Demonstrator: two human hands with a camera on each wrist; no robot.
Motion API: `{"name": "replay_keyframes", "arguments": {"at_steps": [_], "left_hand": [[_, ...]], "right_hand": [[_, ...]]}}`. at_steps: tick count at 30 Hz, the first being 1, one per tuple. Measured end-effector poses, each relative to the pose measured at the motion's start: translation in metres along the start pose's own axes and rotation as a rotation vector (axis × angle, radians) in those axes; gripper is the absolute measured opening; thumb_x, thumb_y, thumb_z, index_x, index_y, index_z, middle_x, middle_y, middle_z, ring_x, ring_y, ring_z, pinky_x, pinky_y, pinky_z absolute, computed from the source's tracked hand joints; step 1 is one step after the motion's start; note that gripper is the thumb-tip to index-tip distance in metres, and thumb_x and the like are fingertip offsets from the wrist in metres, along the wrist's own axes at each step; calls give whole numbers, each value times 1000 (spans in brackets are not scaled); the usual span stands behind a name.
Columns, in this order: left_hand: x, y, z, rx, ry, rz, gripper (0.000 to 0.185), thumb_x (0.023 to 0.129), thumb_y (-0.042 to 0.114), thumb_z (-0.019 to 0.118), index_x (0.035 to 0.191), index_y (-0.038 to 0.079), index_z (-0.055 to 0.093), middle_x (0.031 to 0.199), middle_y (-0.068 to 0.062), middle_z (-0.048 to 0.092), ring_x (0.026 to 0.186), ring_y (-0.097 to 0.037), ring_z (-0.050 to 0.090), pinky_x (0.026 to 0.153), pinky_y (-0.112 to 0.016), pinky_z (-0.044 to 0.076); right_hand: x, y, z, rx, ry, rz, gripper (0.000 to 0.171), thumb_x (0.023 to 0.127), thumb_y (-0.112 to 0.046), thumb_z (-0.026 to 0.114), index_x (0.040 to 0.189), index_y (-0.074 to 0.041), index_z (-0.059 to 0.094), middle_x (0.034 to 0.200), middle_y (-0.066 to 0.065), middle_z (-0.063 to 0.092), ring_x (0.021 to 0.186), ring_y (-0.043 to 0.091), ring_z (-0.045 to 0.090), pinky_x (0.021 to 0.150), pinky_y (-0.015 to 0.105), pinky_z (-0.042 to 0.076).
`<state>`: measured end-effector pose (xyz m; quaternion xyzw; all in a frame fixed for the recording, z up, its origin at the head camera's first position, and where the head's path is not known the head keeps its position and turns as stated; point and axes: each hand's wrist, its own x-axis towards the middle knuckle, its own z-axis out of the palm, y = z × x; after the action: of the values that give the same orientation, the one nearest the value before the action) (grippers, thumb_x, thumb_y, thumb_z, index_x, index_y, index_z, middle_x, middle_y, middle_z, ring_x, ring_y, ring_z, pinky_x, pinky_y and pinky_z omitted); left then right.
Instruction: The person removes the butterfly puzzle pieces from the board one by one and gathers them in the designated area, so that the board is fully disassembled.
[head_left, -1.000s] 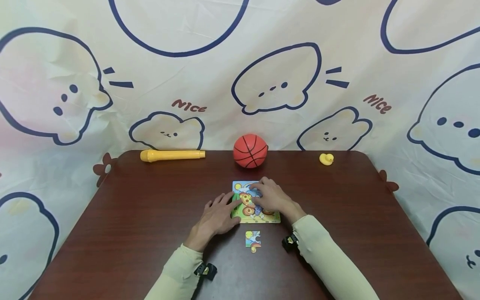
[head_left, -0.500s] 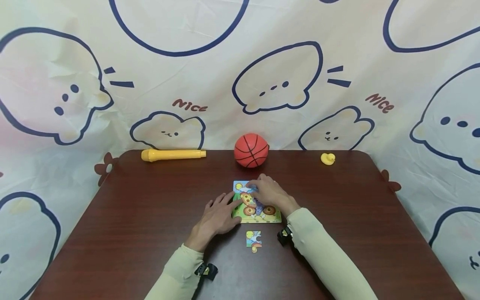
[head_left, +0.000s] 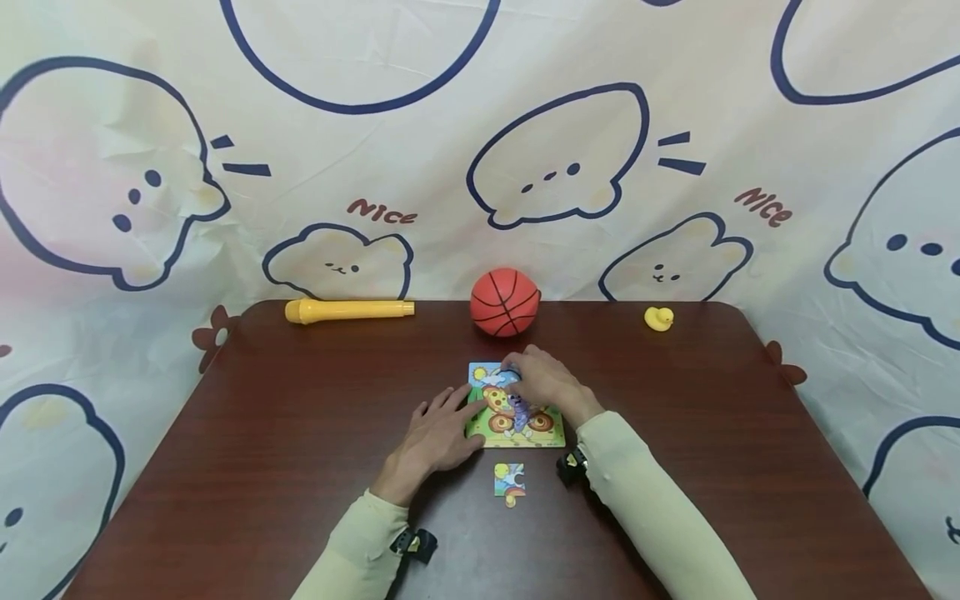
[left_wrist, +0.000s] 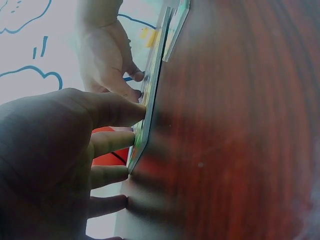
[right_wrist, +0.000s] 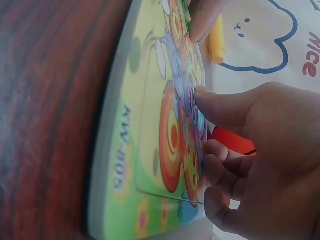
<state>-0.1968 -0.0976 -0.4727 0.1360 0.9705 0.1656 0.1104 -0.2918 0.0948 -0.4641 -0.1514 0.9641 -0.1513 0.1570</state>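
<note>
A jigsaw puzzle board with a cartoon picture lies mid-table. My left hand rests at its left edge; in the left wrist view its fingers are extended, with thumb and fingertips against the board's edge and face. My right hand is over the upper right of the picture, thumb and curled fingers pinching a blue puzzle piece there, mostly hidden behind them. Just below the board lies a loose puzzle piece with a sun and a tab pointing down.
Along the table's far edge are a yellow toy microphone, a red toy basketball and a yellow rubber duck. A printed curtain hangs behind the brown table.
My right hand has moved slightly up and left over the board, uncovering more of the picture's right side. The left hand and the loose piece stay in place.
</note>
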Motion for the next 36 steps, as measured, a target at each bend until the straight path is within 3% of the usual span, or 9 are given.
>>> {"name": "replay_keyframes", "arguments": {"at_steps": [7, 12, 20, 24, 31, 36], "left_hand": [[1, 2, 0, 3, 2, 7, 56, 92, 42, 59, 145, 29, 47, 159, -3, 28, 146, -35, 25, 111, -65, 24], [1, 2, 0, -1, 12, 7, 55, 91, 40, 60, 143, 28, 48, 159, -3, 29, 146, -34, 26, 111, -65, 23], [2, 1, 0, -8, 4, 4, 55, 92, 41, 60, 144, 28, 48, 159, -4, 29, 147, -35, 25, 111, -65, 23], [1, 2, 1, -13, 1, -2, 55, 92, 41, 60, 144, 28, 48, 159, -4, 29, 147, -35, 24, 111, -65, 22], [2, 3, 1, -17, -2, -2, 54, 92, 40, 59, 144, 28, 48, 160, -3, 28, 147, -34, 23, 112, -65, 22], [2, 2, 1, -19, -1, -2, 54, 92, 40, 59, 143, 28, 49, 160, -3, 28, 147, -34, 24, 111, -65, 22]], "right_hand": [[3, 1, -1, -10, 13, -2, 38, 88, -36, 70, 123, -23, 62, 113, 2, 50, 99, 19, 47, 88, 37, 47], [6, 2, 1, 42, 16, -47, 22, 89, -29, 70, 108, -19, 66, 113, 3, 50, 96, 19, 47, 85, 35, 45], [4, 2, 2, 25, -21, -51, 32, 92, -31, 66, 124, -30, 61, 111, 0, 49, 92, 18, 48, 78, 35, 44], [5, 2, 2, 14, -42, -72, 30, 93, -30, 64, 123, -33, 62, 112, 0, 50, 92, 18, 48, 78, 36, 43], [6, -1, 1, 39, -14, -86, 26, 91, -22, 67, 116, -27, 65, 119, 3, 50, 107, 22, 43, 93, 46, 39], [4, -4, 3, 35, 26, -79, 24, 90, -20, 68, 113, -27, 66, 121, 3, 46, 108, 22, 39, 90, 42, 39]]}}
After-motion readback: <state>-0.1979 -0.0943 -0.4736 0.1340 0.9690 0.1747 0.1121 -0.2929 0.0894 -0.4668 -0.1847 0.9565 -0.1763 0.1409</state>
